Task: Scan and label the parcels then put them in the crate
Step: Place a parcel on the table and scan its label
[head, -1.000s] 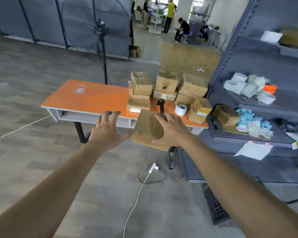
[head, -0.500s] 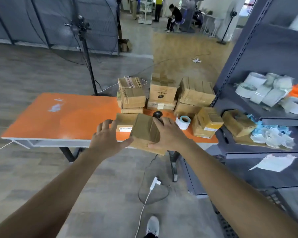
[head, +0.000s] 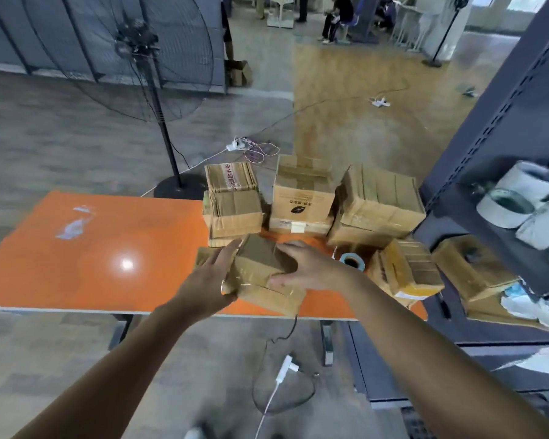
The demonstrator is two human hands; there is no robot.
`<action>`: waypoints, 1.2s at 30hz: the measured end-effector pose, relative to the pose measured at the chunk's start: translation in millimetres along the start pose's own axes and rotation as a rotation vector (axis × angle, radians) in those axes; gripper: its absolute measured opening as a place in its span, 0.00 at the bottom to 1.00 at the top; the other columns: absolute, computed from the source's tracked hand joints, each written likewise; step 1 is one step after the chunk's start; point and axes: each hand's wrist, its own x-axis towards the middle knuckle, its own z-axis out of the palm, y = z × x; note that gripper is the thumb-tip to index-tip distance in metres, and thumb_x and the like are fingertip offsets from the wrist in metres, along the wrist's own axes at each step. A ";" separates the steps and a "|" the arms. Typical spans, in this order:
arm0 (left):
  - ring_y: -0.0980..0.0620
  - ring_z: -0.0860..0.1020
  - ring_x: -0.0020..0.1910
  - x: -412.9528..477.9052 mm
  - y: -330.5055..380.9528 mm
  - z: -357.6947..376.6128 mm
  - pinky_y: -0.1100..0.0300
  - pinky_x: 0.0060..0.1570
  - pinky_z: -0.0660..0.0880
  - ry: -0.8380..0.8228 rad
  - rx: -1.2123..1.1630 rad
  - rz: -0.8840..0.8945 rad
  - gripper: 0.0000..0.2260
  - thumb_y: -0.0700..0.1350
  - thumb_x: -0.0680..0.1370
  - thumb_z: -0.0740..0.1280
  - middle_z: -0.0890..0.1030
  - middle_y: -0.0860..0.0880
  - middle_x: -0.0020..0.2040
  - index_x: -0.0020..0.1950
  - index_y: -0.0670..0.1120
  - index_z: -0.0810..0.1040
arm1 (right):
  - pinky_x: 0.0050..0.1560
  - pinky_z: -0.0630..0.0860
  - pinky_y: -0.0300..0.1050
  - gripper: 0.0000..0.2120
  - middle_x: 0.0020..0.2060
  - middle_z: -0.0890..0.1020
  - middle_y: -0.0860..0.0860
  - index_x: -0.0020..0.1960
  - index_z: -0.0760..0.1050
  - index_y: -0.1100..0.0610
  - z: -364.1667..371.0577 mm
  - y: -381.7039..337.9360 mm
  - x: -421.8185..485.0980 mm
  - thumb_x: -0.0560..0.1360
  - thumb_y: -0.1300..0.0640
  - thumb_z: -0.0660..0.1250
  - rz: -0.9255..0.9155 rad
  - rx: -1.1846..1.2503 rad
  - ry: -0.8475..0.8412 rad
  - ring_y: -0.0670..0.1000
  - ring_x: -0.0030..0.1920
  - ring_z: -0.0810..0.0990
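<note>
Early days, I reckon; right hand (head: 311, 267) grips a cardboard parcel (head: 260, 264) over the orange desk (head: 108, 248), left hand (head: 210, 280) pressed flat against its side; stacked parcels (head: 301, 198) wait behind; no crate in sight.

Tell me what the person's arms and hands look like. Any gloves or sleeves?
No gloves and no sleeves in view. The left arm and right arm are bare up to the picture's edge. The left grip and right grip are bare hands, with no watch or band on either wrist.
</note>
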 end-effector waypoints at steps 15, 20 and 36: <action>0.55 0.76 0.54 83.0 -65.3 -7.4 0.66 0.48 0.72 -0.238 -0.089 0.233 0.44 0.59 0.66 0.73 0.59 0.59 0.70 0.76 0.59 0.52 | 0.67 0.67 0.47 0.21 0.62 0.76 0.45 0.65 0.75 0.48 -16.0 -3.9 67.2 0.78 0.38 0.64 0.273 0.452 0.080 0.47 0.64 0.72; 0.56 0.73 0.54 104.4 -72.5 -6.3 0.70 0.48 0.68 -0.303 -0.224 0.080 0.40 0.59 0.73 0.69 0.62 0.54 0.69 0.78 0.53 0.52 | 0.53 0.74 0.31 0.14 0.55 0.79 0.43 0.64 0.72 0.50 -10.5 2.9 69.1 0.82 0.44 0.58 0.284 0.696 0.200 0.45 0.60 0.78; 0.52 0.83 0.40 124.7 -40.3 6.2 0.60 0.33 0.79 -0.128 -0.689 -0.353 0.32 0.71 0.71 0.61 0.84 0.48 0.43 0.59 0.45 0.76 | 0.64 0.73 0.58 0.34 0.63 0.78 0.48 0.73 0.60 0.42 -9.9 36.6 72.8 0.72 0.29 0.62 0.281 0.737 0.048 0.51 0.62 0.77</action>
